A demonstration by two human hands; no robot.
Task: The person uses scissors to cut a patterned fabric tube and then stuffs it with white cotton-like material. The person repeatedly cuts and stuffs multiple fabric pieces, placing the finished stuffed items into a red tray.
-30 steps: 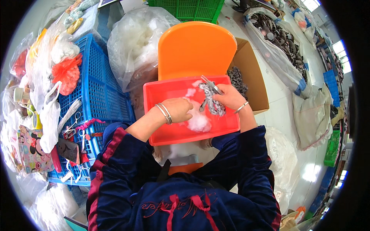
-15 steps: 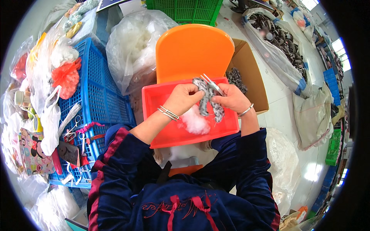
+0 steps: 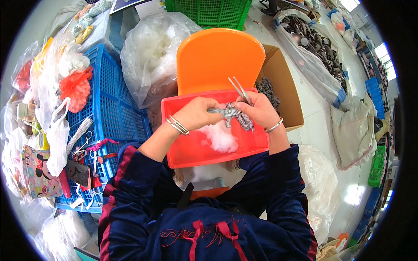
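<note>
A red plastic tray [image 3: 187, 152] rests on my lap against the back of an orange chair [image 3: 217, 58]. Over it, my left hand [image 3: 198, 113] and my right hand [image 3: 259, 108] grip the two ends of a small grey fabric piece [image 3: 233, 115] stretched between them. My right hand also holds metal tweezers [image 3: 238, 88] that stick up and away. A tuft of white stuffing [image 3: 220, 137] lies in the tray under the hands. Silver bangles ring both wrists.
A blue crate [image 3: 111, 111] with scissors, red ribbon and bags is at my left. A clear bag of white stuffing [image 3: 148, 48] stands behind it. A cardboard box [image 3: 283, 87] of grey pieces sits at right, with sacks and a green crate [image 3: 213, 11] beyond.
My left hand rose from the stuffing in the tray to the grey piece. Both hands now hold it together, lower and nearer the tray's far edge.
</note>
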